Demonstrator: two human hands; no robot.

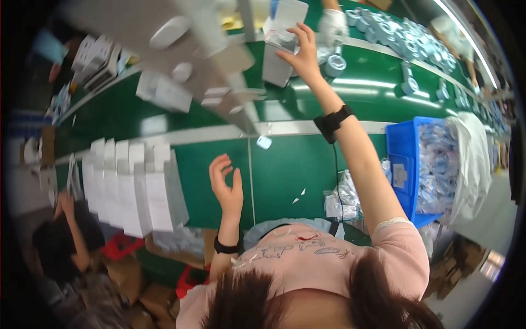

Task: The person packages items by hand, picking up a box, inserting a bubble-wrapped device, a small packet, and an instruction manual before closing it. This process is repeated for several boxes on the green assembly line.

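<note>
My right hand (304, 57) is stretched far over the green conveyor belt (350, 104), its thumb and fingers spread. Right beside it stands a white box (277, 66) with its lid raised and something clear and shiny in its mouth. The fingertips are near that mouth, and no grip on the box shows. My left hand (226, 183) hovers above the green worktable (274, 189), empty, with loosely bent fingers apart from the thumb. A small white and blue piece (264, 142) lies near the rail between table and belt.
Several white boxes (131, 192) stand in a row at left. A blue bin (402, 170) of bagged parts stands at right, beside clear bags (345, 197). Light-blue round devices (335, 64) ride the belt. Across it is a co-worker's gloved hand (332, 26). A grey overhead shelf hangs upper left.
</note>
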